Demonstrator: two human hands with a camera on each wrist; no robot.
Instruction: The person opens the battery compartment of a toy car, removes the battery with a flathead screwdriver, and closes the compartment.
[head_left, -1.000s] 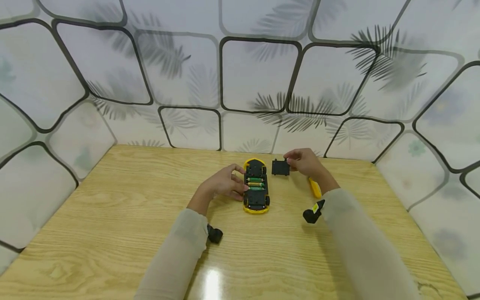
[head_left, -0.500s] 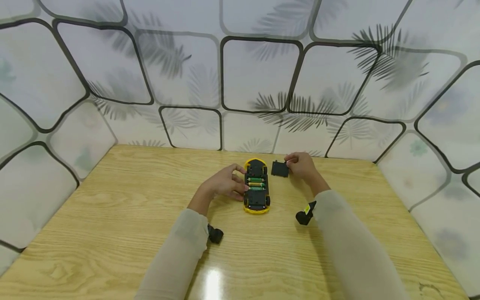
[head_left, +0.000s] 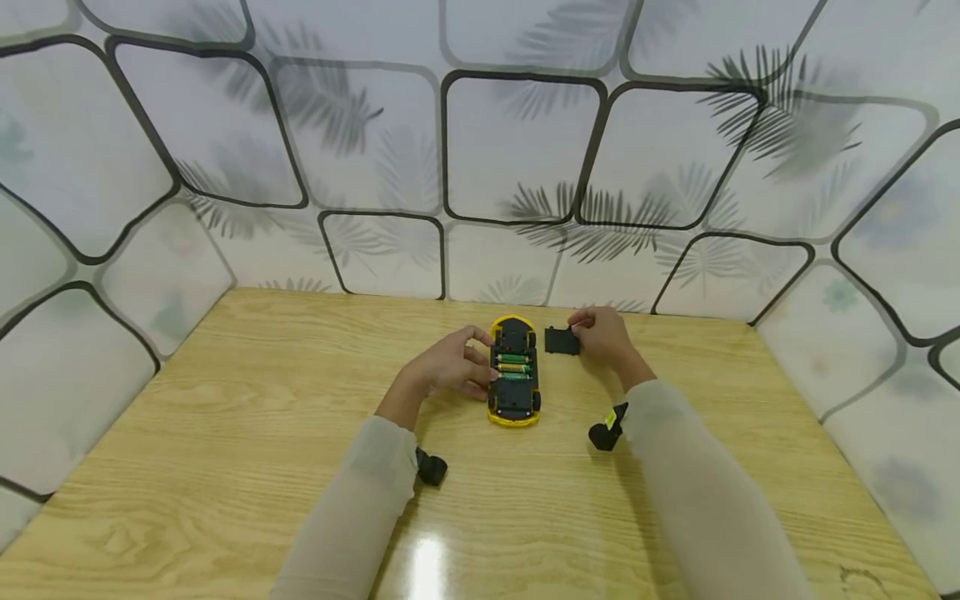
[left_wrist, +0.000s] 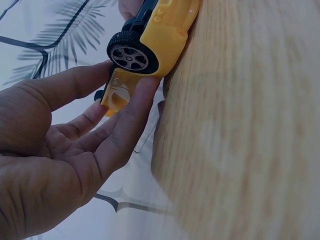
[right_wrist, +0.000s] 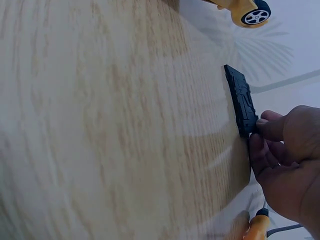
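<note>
A yellow toy car [head_left: 514, 402] lies wheels up, its black underside showing. Green and gold batteries [head_left: 513, 367] sit side by side in its uncovered compartment. My left hand [head_left: 448, 367] holds the car by its left side; in the left wrist view, thumb and fingers grip the yellow body [left_wrist: 167, 35] near a wheel [left_wrist: 131, 58]. To the right of the car, my right hand [head_left: 604, 338] pinches a black battery cover [head_left: 561, 341] by its right end. The right wrist view shows the cover [right_wrist: 241, 100] between thumb and fingertip, close over the table.
A screwdriver [right_wrist: 257, 228] with an orange-yellow handle lies by the right hand, hidden behind the forearm in the head view. The wooden table [head_left: 247, 400] meets a patterned backdrop [head_left: 510, 150] just beyond the car. Black wrist cameras [head_left: 604, 429] jut below both sleeves.
The right hand has drawn slightly nearer with the battery cover, and its forearm has swung left over the screwdriver. The left hand and car have stayed in place.
</note>
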